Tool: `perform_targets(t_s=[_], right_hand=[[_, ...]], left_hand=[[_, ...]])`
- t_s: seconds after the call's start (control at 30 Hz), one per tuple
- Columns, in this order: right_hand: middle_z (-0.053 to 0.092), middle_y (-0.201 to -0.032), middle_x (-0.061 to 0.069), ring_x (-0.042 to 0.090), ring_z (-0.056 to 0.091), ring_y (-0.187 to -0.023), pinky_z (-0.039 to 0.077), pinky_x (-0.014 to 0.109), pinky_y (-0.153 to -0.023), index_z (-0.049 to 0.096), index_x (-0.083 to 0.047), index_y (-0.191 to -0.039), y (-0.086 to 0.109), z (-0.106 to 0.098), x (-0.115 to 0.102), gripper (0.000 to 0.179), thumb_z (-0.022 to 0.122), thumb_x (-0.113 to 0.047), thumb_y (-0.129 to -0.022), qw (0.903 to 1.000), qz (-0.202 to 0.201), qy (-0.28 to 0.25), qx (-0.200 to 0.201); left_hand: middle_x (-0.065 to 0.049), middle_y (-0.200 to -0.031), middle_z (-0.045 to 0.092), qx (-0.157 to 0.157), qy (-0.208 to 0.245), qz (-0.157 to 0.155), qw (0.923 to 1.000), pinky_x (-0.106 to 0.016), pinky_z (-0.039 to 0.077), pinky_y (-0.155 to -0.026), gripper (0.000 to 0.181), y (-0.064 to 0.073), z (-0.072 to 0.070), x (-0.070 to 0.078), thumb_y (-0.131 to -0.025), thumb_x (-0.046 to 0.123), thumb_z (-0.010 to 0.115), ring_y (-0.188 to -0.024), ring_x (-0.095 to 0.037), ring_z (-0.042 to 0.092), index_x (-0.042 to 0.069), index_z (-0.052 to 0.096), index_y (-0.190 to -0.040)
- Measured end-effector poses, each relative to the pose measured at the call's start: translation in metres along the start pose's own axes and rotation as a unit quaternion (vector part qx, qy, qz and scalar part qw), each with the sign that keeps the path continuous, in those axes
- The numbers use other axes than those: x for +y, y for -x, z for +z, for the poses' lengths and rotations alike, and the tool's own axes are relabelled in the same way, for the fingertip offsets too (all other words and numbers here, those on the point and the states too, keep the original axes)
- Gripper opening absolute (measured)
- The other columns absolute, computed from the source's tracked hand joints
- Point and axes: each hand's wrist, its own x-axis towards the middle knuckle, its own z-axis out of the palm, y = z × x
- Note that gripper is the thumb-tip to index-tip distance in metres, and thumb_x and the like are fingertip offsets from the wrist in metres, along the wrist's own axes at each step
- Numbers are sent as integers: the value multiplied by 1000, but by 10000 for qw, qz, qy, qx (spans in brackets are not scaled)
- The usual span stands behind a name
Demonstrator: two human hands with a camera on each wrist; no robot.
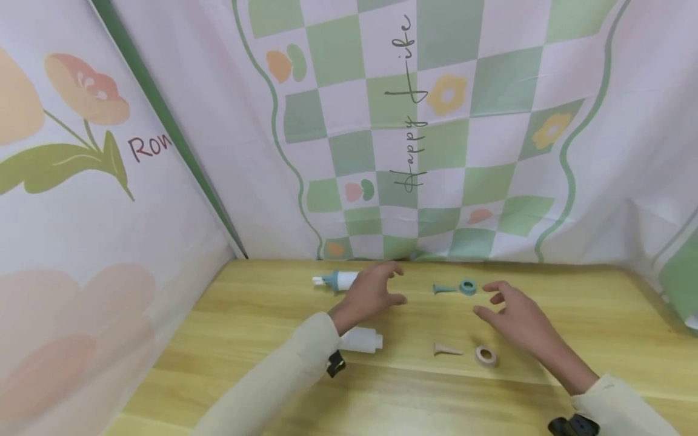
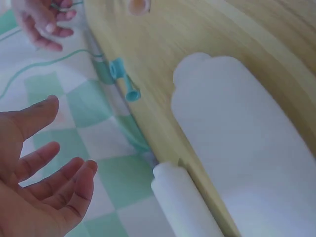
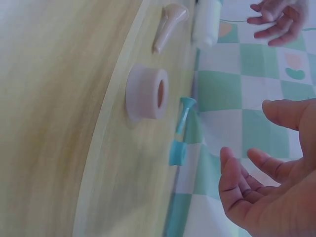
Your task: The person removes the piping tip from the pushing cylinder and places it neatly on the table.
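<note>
My left hand (image 1: 371, 297) hovers over the table with its fingers loosely bent and nothing in them. It partly hides a white bottle with a teal fitting (image 1: 331, 279) lying on its side. Nearer me, a second white bottle (image 1: 364, 340) lies partly behind my left forearm. My right hand (image 1: 515, 315) hangs in the air, fingers apart and holding nothing. Just left of it are a teal ring (image 1: 468, 287) and a teal tapered nozzle (image 1: 444, 289). A pinkish-beige ring (image 3: 147, 93) and a matching tapered nozzle (image 3: 169, 25) lie closer to me.
The wooden table (image 1: 403, 399) ends at the back against a hanging cloth (image 1: 349, 151) with green and white checks. Another printed cloth (image 1: 71, 242) hangs along the left side. Black straps (image 1: 574, 425) are worn on both wrists.
</note>
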Motion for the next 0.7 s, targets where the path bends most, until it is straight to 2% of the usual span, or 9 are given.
perform_targets(t_s=[0.17, 0.4, 0.5, 0.7], right_hand=[[59, -117, 31, 39, 64, -93, 56, 49, -68, 50, 9, -133, 13, 0, 3, 59, 63, -37, -99, 9999, -95, 30, 13], [61, -117, 26, 32, 64, -93, 56, 46, -68, 53, 7, -132, 26, 2, 4, 57, 66, -37, -97, 9999, -81, -24, -112], [60, -120, 26, 32, 65, -95, 56, 46, -68, 53, 5, -132, 35, -1, 4, 57, 66, -38, -97, 9999, -66, -1, -111], [59, -122, 28, 35, 65, -97, 55, 45, -67, 55, 5, -132, 49, -10, 14, 51, 62, -35, -101, 9998, -154, 77, 72]], left_hand=[[-8, -118, 67, 129, 149, -42, 9998, -31, 54, -83, 46, 27, -15, -20, -82, 22, 85, -102, -23, 64, 9, 65, -122], [-12, -121, 65, 134, 281, -254, 9992, -37, 55, -80, 46, 64, -26, -44, -87, 24, 81, -98, -31, 65, 6, 63, -125], [-13, -128, 63, 299, 363, -231, 9986, -40, 55, -83, 47, 76, -31, -49, -88, 24, 79, -102, -32, 65, 5, 62, -128], [-12, -130, 61, 803, 284, -211, 9961, -43, 54, -87, 48, 96, -39, -57, -88, 23, 79, -109, -29, 62, 7, 61, -129]])
